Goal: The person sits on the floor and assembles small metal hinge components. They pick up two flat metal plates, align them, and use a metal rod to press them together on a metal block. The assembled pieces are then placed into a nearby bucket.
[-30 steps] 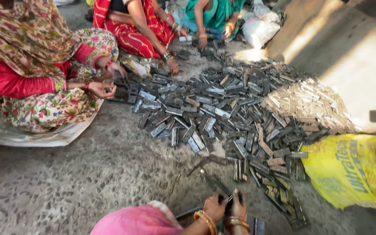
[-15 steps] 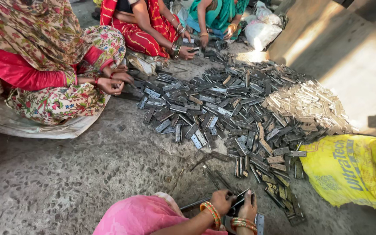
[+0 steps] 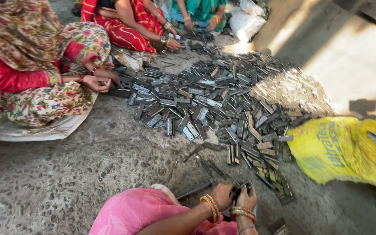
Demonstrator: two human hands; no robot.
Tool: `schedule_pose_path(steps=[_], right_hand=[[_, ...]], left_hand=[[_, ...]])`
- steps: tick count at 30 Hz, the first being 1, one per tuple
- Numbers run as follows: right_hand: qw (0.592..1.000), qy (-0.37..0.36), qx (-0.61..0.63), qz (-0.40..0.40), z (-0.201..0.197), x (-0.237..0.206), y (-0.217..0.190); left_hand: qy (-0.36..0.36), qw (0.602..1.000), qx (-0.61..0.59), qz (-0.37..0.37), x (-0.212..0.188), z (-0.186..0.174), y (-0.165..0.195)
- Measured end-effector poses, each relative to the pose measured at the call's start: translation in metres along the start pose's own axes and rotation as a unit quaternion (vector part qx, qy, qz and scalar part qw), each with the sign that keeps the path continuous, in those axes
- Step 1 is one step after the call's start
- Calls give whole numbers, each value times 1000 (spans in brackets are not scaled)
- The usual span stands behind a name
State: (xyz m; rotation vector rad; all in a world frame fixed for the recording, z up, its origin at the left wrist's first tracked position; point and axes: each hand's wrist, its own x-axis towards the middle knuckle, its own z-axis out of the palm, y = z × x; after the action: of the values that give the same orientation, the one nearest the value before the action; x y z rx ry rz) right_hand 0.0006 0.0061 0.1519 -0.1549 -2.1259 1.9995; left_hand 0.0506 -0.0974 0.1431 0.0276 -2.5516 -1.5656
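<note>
Both hands, left (image 3: 222, 195) and right (image 3: 246, 198), close together on a dark metal strip (image 3: 243, 189), its long axis toward one o'clock, where the pile (image 3: 223, 100) lies.

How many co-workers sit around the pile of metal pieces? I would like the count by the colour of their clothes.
Floral cream and red clothes: 1
Red striped clothes: 1
Teal green clothes: 1
Total: 3 co-workers
Not counted: the wearer, whose left hand and right hand hold a dark metal piece.
</note>
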Motion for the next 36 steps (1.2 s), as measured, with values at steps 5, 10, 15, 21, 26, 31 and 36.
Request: schedule_pose_path(steps=[5, 10, 15, 21, 26, 31, 36], right_hand=[[999, -6, -38, 24, -9, -4, 0], [980, -22, 116, 160, -13, -3, -5], [962, -36, 202, 180, -8, -7, -23], [981, -117, 117, 99, -11, -7, -29], [979, -171, 62, 95, -27, -4, -30], [914, -314, 158, 201, -55, -7, -45], [880, -388, 177, 209, -72, -9, -59]], left_hand=[[-42, 989, 136, 48, -4, 4, 0], [-62, 982, 171, 53, -13, -17, 11], [-43, 991, 120, 51, -21, -33, 26], [7, 984, 150, 93, -11, -23, 9], [46, 992, 47, 112, -5, -14, -13], [-214, 933, -285, -49, -4, -30, -26], [-298, 826, -465, -112, -18, -40, -22]])
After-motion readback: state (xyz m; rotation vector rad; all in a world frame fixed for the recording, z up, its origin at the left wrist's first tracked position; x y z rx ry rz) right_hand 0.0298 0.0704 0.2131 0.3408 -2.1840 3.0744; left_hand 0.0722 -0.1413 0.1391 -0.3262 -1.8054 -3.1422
